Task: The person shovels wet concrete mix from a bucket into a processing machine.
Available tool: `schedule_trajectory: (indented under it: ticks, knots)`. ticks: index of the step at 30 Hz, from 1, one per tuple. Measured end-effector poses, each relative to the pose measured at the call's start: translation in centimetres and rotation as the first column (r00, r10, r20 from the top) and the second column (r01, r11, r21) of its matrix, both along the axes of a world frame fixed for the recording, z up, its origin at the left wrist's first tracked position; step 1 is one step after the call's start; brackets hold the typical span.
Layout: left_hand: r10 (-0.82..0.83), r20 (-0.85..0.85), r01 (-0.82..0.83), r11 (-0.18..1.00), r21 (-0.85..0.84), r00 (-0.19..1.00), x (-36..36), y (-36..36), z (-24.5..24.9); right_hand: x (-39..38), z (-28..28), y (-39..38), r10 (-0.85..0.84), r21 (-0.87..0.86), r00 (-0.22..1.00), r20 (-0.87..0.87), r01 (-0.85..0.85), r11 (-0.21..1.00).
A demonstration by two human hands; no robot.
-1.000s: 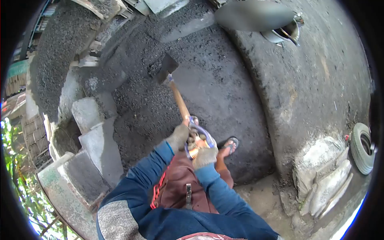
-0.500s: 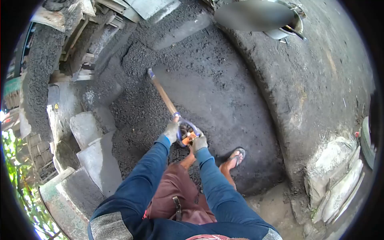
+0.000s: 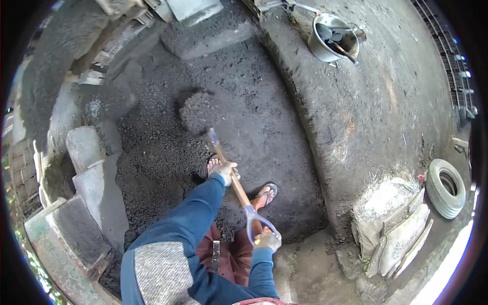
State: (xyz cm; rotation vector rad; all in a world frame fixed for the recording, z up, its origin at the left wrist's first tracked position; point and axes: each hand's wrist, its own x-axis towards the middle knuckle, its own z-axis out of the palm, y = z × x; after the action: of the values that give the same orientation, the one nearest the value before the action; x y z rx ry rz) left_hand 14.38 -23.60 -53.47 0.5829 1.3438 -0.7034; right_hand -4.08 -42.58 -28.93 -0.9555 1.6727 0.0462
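A shovel (image 3: 238, 191) with a wooden shaft and a purple-blue D-shaped handle slants across in front of my legs. My left hand (image 3: 225, 172), in a pale glove, is wrapped round the middle of the shaft. At the lower end, my gloved right hand (image 3: 268, 240) grips the crossbar of the D-handle. A heap of dark, gravelly mix (image 3: 197, 110) sits at the shovel's far end and hides the blade. More loose mix (image 3: 160, 162) covers the ground to the left of my feet.
A low raised edge (image 3: 305, 112) runs along the right side. Beyond it stand a metal bucket (image 3: 322, 50) with tools in it, a tyre (image 3: 446, 188) and stacked sacks (image 3: 389, 203). Broken concrete slabs (image 3: 104, 190) and a rusty metal drum (image 3: 61, 254) line the left.
The shovel's far end, now loaded with mix, has moved down and slightly right. My left hand is further along the shaft; my right hand has drawn back lower with the D-handle. The view has shifted.
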Motion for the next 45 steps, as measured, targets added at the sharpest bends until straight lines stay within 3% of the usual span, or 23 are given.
schedule_trajectory:
  ticks: [6, 8, 9, 10, 11, 12, 14, 15, 18, 20, 22, 24, 27, 28, 30, 31, 32, 33, 35, 37, 40, 43, 45]
  knots:
    - [0.021, -0.028, -0.022, 0.999, -0.032, 0.999, -9.0, -8.8, 7.2, -9.9, 5.6, -8.7, 0.165, -0.201, 0.975, -0.148, -0.193, 0.96]
    - [0.023, -0.033, -0.025, 0.997, -0.07, 0.999, -12.4, -11.0, 10.4, -20.1, 3.6, -15.3, -0.005, -0.011, 0.995, 0.101, 0.007, 1.0]
    - [0.022, -0.051, -0.022, 1.0, -0.002, 0.998, -13.0, -12.1, 14.4, -24.8, 2.5, -18.2, 0.119, -0.077, 0.993, 0.001, -0.119, 0.99]
    - [-0.001, -0.055, -0.003, 0.997, -0.078, 0.998, -13.9, -12.6, 17.0, -25.4, 4.9, -19.6, 0.289, -0.111, 0.955, -0.068, -0.295, 0.949]
    - [0.006, 0.001, -0.006, 0.993, -0.118, 1.0, -14.9, -13.0, 19.9, -21.9, 11.0, -18.1, 0.194, -0.145, 0.962, -0.193, -0.224, 0.964]
    - [0.05, -0.049, -0.056, 0.989, -0.134, 0.998, -17.8, -13.9, 18.6, -24.4, 11.0, -20.3, 0.224, -0.176, 0.965, -0.138, -0.247, 0.953]
    - [0.057, -0.073, -0.071, 0.976, -0.206, 0.996, -19.3, -14.4, 22.3, -27.9, 11.8, -23.7, 0.256, -0.202, 0.961, -0.1, -0.272, 0.941]
    - [0.04, -0.11, -0.058, 0.984, -0.166, 0.993, -18.6, -14.3, 25.9, -26.4, 12.6, -24.0, 0.25, -0.18, 0.963, -0.102, -0.265, 0.947]
    - [0.039, 0.067, -0.024, 0.977, -0.213, 0.997, -17.0, -12.3, 33.4, -22.8, 13.7, -24.5, 0.277, -0.094, 0.959, -0.063, -0.281, 0.955]
    - [0.136, 0.231, -0.067, 0.957, -0.282, 0.963, -15.0, -12.0, 31.1, -19.5, 14.2, -24.2, 0.336, -0.039, 0.942, 0.029, -0.335, 0.942]
    - [0.161, 0.142, -0.119, 0.957, -0.265, 0.977, -9.6, -8.8, 39.7, -15.0, 14.8, -23.0, 0.397, -0.009, 0.901, 0.177, -0.402, 0.916]
    - [0.188, 0.35, -0.14, 0.978, -0.156, 0.918, -3.3, -5.2, 49.3, -9.2, 16.1, -21.0, 0.452, 0.003, 0.824, 0.343, -0.482, 0.876]
    - [0.281, 0.62, -0.143, 0.954, -0.263, 0.733, 5.8, -0.3, 58.0, 2.1, 21.0, -16.0, 0.528, -0.226, 0.502, 0.685, -0.543, 0.809]
    - [0.32, 0.699, -0.088, 0.934, -0.348, 0.64, 8.8, 1.2, 59.6, 5.9, 23.7, -13.6, 0.615, -0.502, 0.192, 0.765, -0.421, 0.756]
    - [0.383, 0.748, -0.109, 0.915, -0.389, 0.542, 13.5, 4.3, 65.1, 11.1, 32.0, -7.8, 0.63, -0.591, 0.235, 0.741, -0.219, 0.777]
    - [0.382, 0.808, -0.098, 0.92, -0.381, 0.448, 14.7, 6.1, 67.5, 12.5, 35.2, -5.1, 0.686, -0.677, 0.146, 0.712, -0.113, 0.727]
    - [0.379, 0.858, -0.088, 0.924, -0.372, 0.347, 15.8, 7.6, 68.8, 13.7, 36.4, -3.3, 0.874, -0.895, 0.196, 0.445, 0.079, 0.439]
    - [0.425, 0.849, -0.085, 0.903, -0.421, 0.315, 16.7, 9.3, 69.1, 14.6, 37.4, -1.5, 0.943, -0.968, 0.3, 0.142, 0.239, 0.07]
    - [0.486, 0.823, -0.127, 0.873, -0.47, 0.293, 17.2, 12.4, 68.3, 16.2, 39.6, 2.6, 0.999, -0.919, -0.053, 0.014, 0.393, 0.033]
    - [0.485, 0.804, -0.187, 0.874, -0.448, 0.344, 18.0, 16.0, 63.6, 16.0, 41.1, 5.6, 0.883, -0.896, -0.282, -0.376, 0.355, -0.268]
    - [0.316, 0.862, -0.267, 0.938, -0.221, 0.397, 13.9, 17.2, 62.2, 15.0, 33.2, 7.2, 0.854, -0.79, -0.143, -0.5, 0.478, -0.383]
    - [0.37, 0.872, -0.25, 0.921, -0.299, 0.32, 8.9, 15.6, 61.5, 14.3, 27.0, 3.0, 0.792, -0.781, -0.161, -0.589, 0.367, -0.505]
    - [0.444, 0.865, -0.246, 0.888, -0.389, 0.234, 6.2, 15.1, 60.9, 13.7, 24.6, -1.0, 0.735, -0.787, -0.281, -0.617, 0.249, -0.565]
